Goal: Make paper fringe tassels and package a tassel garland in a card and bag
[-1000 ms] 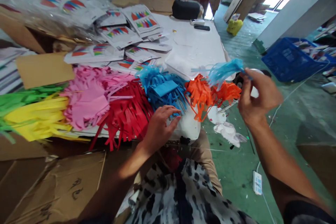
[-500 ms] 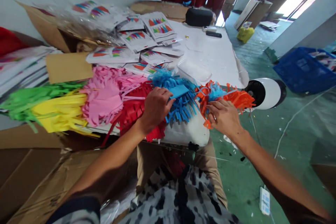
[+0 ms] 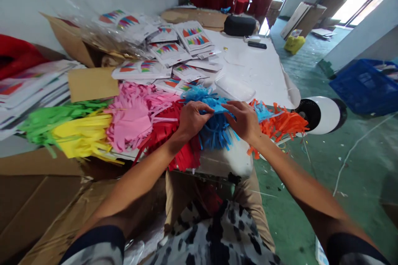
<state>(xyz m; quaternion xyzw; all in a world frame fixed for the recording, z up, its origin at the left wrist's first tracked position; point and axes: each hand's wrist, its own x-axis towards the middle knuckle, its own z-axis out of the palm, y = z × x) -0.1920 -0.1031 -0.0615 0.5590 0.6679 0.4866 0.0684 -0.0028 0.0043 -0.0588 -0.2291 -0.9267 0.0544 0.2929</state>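
Note:
A bundle of blue fringed tissue paper [image 3: 215,129] lies at the table's front edge. My left hand [image 3: 193,120] pinches its upper band between thumb and fingertips. From the other side my right hand [image 3: 244,119] has its fingers closed on the same blue paper. Red fringed paper [image 3: 186,153] spreads under and beside my left wrist. Orange fringed paper [image 3: 281,123] lies to the right of my right hand, with a few light blue strips over it. Pink fringed paper [image 3: 130,122], yellow fringed paper [image 3: 82,132] and green fringed paper [image 3: 62,118] run off to the left.
Printed packets [image 3: 171,53] are heaped behind the paper, beside an open cardboard box [image 3: 68,37]. On the white tabletop [image 3: 264,70] are a black case [image 3: 239,25] and a clear plastic tray [image 3: 234,87]. A white fan [image 3: 321,115] and a blue crate [image 3: 362,87] stand at right.
My right hand has moved left from the orange paper to the blue bundle. My left hand has closed its fingers on the blue paper. The view has shifted slightly.

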